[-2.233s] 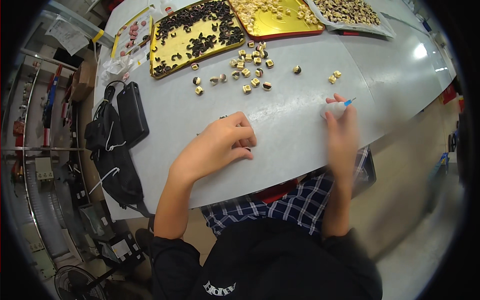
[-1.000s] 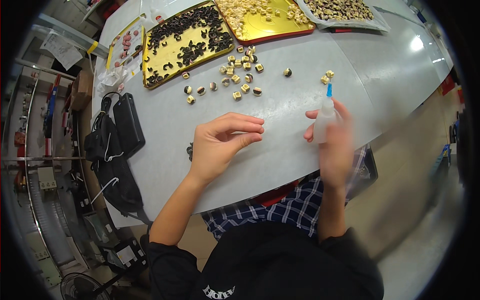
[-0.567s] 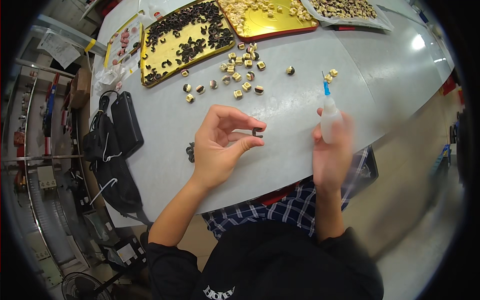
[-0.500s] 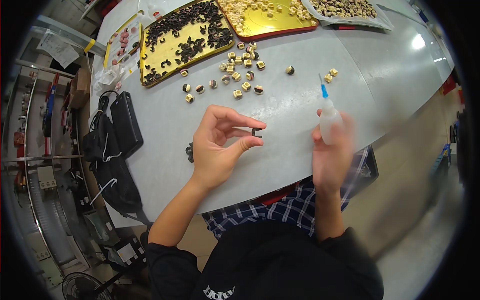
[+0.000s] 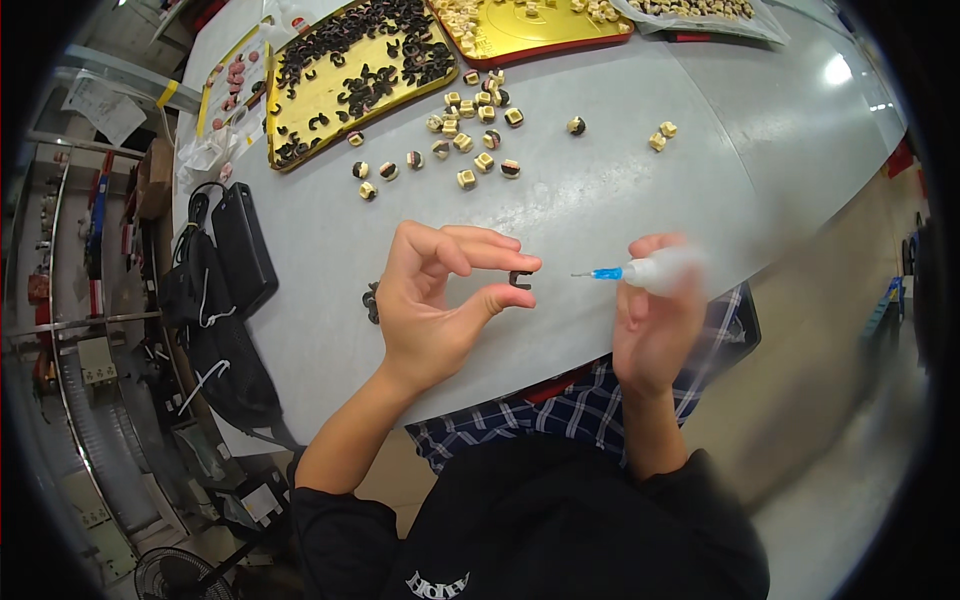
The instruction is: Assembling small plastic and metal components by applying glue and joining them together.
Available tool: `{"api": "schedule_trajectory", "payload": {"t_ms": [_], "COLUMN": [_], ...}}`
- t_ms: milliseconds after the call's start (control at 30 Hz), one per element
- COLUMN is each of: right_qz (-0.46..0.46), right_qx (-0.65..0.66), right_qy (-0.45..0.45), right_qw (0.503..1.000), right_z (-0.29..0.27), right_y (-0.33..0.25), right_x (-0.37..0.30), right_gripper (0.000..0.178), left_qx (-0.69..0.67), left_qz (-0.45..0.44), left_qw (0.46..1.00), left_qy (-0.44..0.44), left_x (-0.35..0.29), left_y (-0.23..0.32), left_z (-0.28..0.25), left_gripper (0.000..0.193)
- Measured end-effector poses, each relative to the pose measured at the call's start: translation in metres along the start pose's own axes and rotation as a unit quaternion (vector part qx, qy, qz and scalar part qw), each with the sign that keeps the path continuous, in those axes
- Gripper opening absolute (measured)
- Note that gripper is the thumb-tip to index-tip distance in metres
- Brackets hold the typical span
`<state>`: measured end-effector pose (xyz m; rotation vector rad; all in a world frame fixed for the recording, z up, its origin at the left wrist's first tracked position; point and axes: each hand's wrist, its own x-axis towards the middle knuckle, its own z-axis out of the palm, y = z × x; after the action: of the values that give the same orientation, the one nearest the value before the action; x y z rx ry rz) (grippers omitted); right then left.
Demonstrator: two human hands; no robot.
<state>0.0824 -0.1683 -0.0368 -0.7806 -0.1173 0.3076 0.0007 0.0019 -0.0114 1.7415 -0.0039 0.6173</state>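
Note:
Between thumb and forefinger, my left hand [image 5: 430,300] pinches a small dark C-shaped piece [image 5: 519,280], its opening facing right. My right hand [image 5: 655,330] is closed around a white squeeze bottle [image 5: 665,270] with a blue needle tip [image 5: 606,273]. The bottle lies sideways in the grip, and its thin needle points left at the C-shaped piece, with a gap between them. Some dark pieces [image 5: 371,302] rest on the table, partly hidden behind my left hand. Beyond my hands lie several small cream-and-dark blocks [image 5: 466,179].
A gold tray [image 5: 330,85] of dark C-shaped pieces stands at the far left. Beside it is another gold tray [image 5: 550,38] with cream blocks, then a lined tray [image 5: 765,33] of mixed pieces. A black power adapter [image 5: 245,245] with cables lies along the table's left side.
My right hand has tipped the squeeze bottle from upright to sideways, so its needle now points left. My left hand keeps its pinch, slightly lower and turned.

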Motion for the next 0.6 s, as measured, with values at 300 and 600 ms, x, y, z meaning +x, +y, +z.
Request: {"api": "schedule_trajectory", "payload": {"t_ms": [300,600], "right_qz": [-0.103,-0.106], "right_qx": [-0.130,-0.175], "right_qy": [-0.082,-0.098], "right_qw": [0.983,0.974], "right_z": [0.0025,0.0030], "right_y": [0.0046,0.0039], "right_x": [-0.0054,-0.0062], "right_gripper": [0.033,0.031], "left_qx": [0.015,0.023], "left_qz": [-0.021,-0.029], "left_qw": [1.000,0.999], "left_qy": [0.005,0.004], "left_x": [-0.0013,-0.0023], "left_y": [-0.0031,-0.0026], "left_z": [0.0025,0.0037], "left_gripper": [0.055,0.057]}}
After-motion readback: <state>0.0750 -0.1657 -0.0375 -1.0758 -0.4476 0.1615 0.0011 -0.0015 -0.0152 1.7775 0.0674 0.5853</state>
